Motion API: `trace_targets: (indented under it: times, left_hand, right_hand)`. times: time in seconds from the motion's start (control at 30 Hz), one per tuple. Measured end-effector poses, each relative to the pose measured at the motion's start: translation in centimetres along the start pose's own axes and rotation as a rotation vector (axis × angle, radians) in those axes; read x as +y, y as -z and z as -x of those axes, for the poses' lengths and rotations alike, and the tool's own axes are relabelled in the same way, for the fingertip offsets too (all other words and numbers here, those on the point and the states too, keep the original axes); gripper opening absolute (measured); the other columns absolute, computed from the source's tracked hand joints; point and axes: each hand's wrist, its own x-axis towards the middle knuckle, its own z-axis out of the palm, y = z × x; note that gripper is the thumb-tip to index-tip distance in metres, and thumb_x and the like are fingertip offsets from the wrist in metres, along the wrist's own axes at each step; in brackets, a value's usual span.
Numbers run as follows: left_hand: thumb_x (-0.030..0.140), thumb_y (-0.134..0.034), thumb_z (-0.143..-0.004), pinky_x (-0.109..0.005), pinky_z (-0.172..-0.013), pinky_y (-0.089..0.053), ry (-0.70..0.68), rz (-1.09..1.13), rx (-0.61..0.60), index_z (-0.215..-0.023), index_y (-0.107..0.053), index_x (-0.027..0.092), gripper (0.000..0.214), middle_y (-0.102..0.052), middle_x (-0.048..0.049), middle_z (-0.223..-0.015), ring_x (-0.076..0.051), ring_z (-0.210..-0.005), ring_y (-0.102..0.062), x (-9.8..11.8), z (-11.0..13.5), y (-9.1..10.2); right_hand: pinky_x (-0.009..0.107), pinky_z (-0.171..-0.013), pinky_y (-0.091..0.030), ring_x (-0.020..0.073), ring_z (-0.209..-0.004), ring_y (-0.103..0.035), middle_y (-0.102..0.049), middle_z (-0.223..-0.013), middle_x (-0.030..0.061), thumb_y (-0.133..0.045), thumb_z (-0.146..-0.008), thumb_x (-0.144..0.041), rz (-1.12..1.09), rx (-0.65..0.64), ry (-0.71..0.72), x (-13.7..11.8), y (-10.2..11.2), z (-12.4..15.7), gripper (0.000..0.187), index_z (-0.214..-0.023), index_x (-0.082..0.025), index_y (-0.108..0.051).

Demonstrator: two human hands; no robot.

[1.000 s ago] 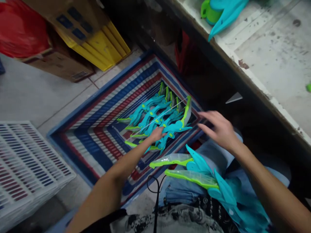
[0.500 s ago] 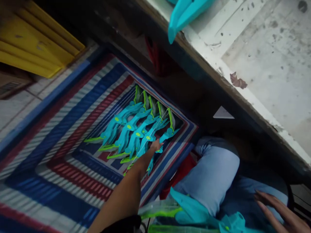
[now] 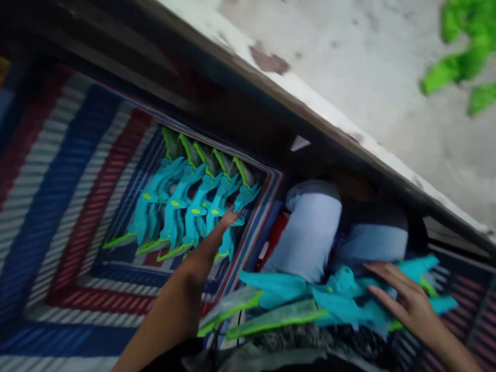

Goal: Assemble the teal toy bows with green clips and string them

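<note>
Inside the striped crate stand rows of turquoise toy bows (image 3: 176, 204) with lime-green limbs. My left arm reaches down into it. At the row's right end, my left hand (image 3: 229, 218) is closed around the middle of a toy bow (image 3: 245, 199); its fingertips are small and partly hidden. More turquoise and lime toy bows (image 3: 287, 297) lie across my lap. Over their right part rests my right hand (image 3: 405, 297), fingers stretched and apart, touching the turquoise plastic.
The crate (image 3: 65, 206) has slatted red, white and blue walls. A pale worktop (image 3: 349, 67) with a dark edge runs diagonally above, carrying bright green plastic parts (image 3: 465, 51) and a brown scrap (image 3: 269, 58). Jeans-clad legs (image 3: 313, 227) are beside the crate.
The view has swung right, bringing green parts into sight. My right hand has moved left onto the bows on my lap. My left hand stays at the same bow in the crate.
</note>
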Motion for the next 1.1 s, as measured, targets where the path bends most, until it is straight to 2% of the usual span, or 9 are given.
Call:
trace_targets:
  times: [0.17,0.33,0.4,0.5,0.67,0.8,0.9,1.0,1.1]
  left_hand:
    - [0.044,-0.049,-0.089,-0.038,-0.080,-0.055,0.061,0.078,-0.019,-0.109,-0.058,0.011,0.040,-0.070,-0.0129,-0.096,-0.023,-0.092,-0.067,7.5,4.5,4.2]
    - [0.045,-0.057,-0.080,-0.041,-0.094,-0.051,-0.248,0.137,0.328,-0.105,-0.063,0.018,0.037,-0.072,-0.0037,-0.096,-0.022,-0.096,-0.066,18.3,17.2,9.5]
    - [0.048,-0.056,-0.081,-0.043,-0.094,-0.050,-0.415,0.092,0.383,-0.102,-0.065,0.023,0.034,-0.072,-0.0001,-0.092,-0.023,-0.094,-0.066,21.6,23.2,9.4]
    - [0.052,-0.055,-0.080,-0.041,-0.090,-0.052,-0.537,-0.056,0.253,-0.099,-0.066,0.027,0.034,-0.073,0.0005,-0.095,-0.024,-0.093,-0.067,24.2,28.6,6.3]
    - [0.047,-0.056,-0.082,-0.040,-0.095,-0.048,-0.835,-0.723,-0.128,-0.127,-0.056,0.021,0.052,-0.064,-0.0111,-0.122,-0.029,-0.111,-0.060,26.6,27.9,-3.0]
    - [0.036,-0.064,-0.079,-0.042,-0.083,-0.050,-0.938,-1.212,-0.302,-0.126,-0.058,0.014,0.053,-0.064,-0.0201,-0.112,-0.036,-0.099,-0.063,28.2,26.6,-9.3]
    - [0.034,-0.061,-0.079,-0.035,-0.075,-0.050,-0.956,-1.256,-0.340,-0.117,-0.063,0.015,0.042,-0.064,-0.0164,-0.104,-0.030,-0.087,-0.066,29.1,25.4,-10.5]
    - [0.040,-0.056,-0.081,-0.032,-0.079,-0.049,-0.989,-1.199,-0.360,-0.113,-0.065,0.018,0.040,-0.064,-0.0119,-0.100,-0.026,-0.089,-0.064,30.6,22.7,-9.4]
    - [0.045,-0.057,-0.077,-0.035,-0.084,-0.048,-1.018,-1.164,-0.324,-0.107,-0.067,0.020,0.040,-0.064,-0.0103,-0.097,-0.027,-0.092,-0.062,32.5,20.4,-7.9]
  right_hand:
    - [0.061,-0.109,-0.033,0.0298,-0.115,-0.056,-0.064,-0.117,0.0135,-0.061,-0.081,-0.058,0.103,-0.061,0.201,-0.7,-1.6,3.6,0.058,-0.122,-0.018,-0.059]
    - [0.063,-0.104,-0.030,0.0375,-0.125,-0.042,-0.052,-0.132,0.0206,-0.072,-0.076,-0.043,0.308,0.029,0.149,-1.4,-4.8,7.4,0.065,-0.130,-0.013,-0.052]
    - [0.056,-0.097,-0.038,0.0350,-0.114,-0.050,-0.057,-0.123,0.0198,-0.070,-0.078,-0.038,0.317,0.062,0.117,-2.0,-6.1,8.4,0.058,-0.129,-0.013,-0.054]
    - [0.052,-0.091,-0.041,0.0297,-0.095,-0.056,-0.065,-0.099,0.0146,-0.066,-0.081,-0.038,0.293,0.012,0.115,-2.9,-7.6,9.3,0.056,-0.129,-0.013,-0.053]
    - [0.051,-0.105,-0.030,0.0264,-0.092,-0.057,-0.066,-0.090,0.0122,-0.064,-0.082,-0.031,0.267,0.025,0.134,-3.4,-8.6,9.2,0.055,-0.130,-0.009,-0.050]
    - [0.048,-0.107,-0.030,0.0252,-0.094,-0.058,-0.067,-0.093,0.0127,-0.056,-0.085,-0.026,0.259,0.065,0.146,-3.3,-8.7,9.0,0.047,-0.129,-0.009,-0.050]
    - [0.047,-0.111,-0.026,0.0242,-0.098,-0.058,-0.067,-0.096,0.0116,-0.050,-0.088,-0.024,0.265,0.093,0.154,-3.4,-8.6,9.0,0.041,-0.127,-0.010,-0.051]
    - [0.044,-0.117,-0.020,0.0239,-0.110,-0.054,-0.067,-0.105,0.0080,-0.051,-0.088,-0.030,0.231,0.155,0.192,-3.4,-8.1,9.9,0.040,-0.125,-0.015,-0.054]
    - [0.043,-0.115,-0.027,0.0227,-0.118,-0.050,-0.064,-0.118,0.0041,-0.043,-0.093,-0.039,0.088,0.457,0.031,-1.4,-7.7,12.6,0.034,-0.120,-0.024,-0.058]
